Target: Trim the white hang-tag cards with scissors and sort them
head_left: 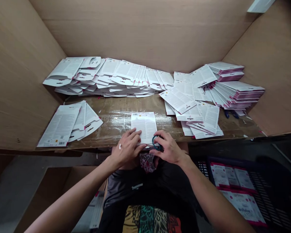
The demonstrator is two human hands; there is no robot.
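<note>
A white printed cardboard packet [145, 121] lies flat at the table's front edge, straight ahead of me. My left hand [129, 144] grips its lower left side, the fingers resting on top and the thumb at the bottom edge. My right hand [168, 147] is closed around what looks like a pair of scissors [154, 143] with a teal loop handle, at the packet's lower right corner. The blades are hidden. Just below the table edge, between my hands, shows a patterned red and grey piece [147, 162]; I cannot make out what it is.
Similar packets [126, 72] are piled along the back, with more stacks [240, 92] at right and a few packets [60, 124] at left. Blue-handled pliers [231, 114] lie by the right stacks. Cardboard walls [145, 29] enclose the table. A basket [264, 184] stands below right.
</note>
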